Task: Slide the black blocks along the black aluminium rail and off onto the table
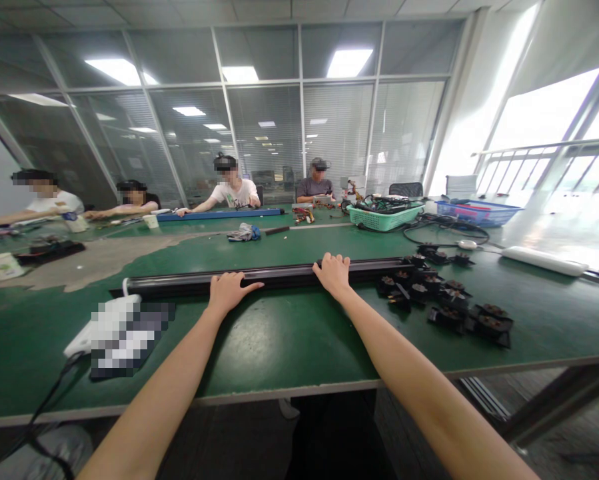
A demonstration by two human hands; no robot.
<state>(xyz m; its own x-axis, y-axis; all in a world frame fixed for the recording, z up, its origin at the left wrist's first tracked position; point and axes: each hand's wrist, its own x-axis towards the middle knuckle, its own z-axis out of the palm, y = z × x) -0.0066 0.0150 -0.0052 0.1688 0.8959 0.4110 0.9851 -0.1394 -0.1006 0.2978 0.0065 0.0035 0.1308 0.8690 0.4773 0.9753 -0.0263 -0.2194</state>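
Note:
A long black rail (284, 275) lies crosswise on the green table in front of me. My left hand (226, 294) rests over its left half, fingers bent over the top and thumb stretched out to the right along the near side. Farther right, my right hand (335, 275) is wrapped over the same rail with its knuckles up. The undersides of my fingers are hidden. Around the rail's right end lie several small black parts with metal pieces on them (449, 313), some touching one another.
Left of the rail sits a white power strip (82, 330) with a cable. Beyond are a crumpled cloth (245, 232), a green basket (386, 217) of cables and a blue basket (479, 212). Several people sit across the table, one touching a long blue bar (222, 215).

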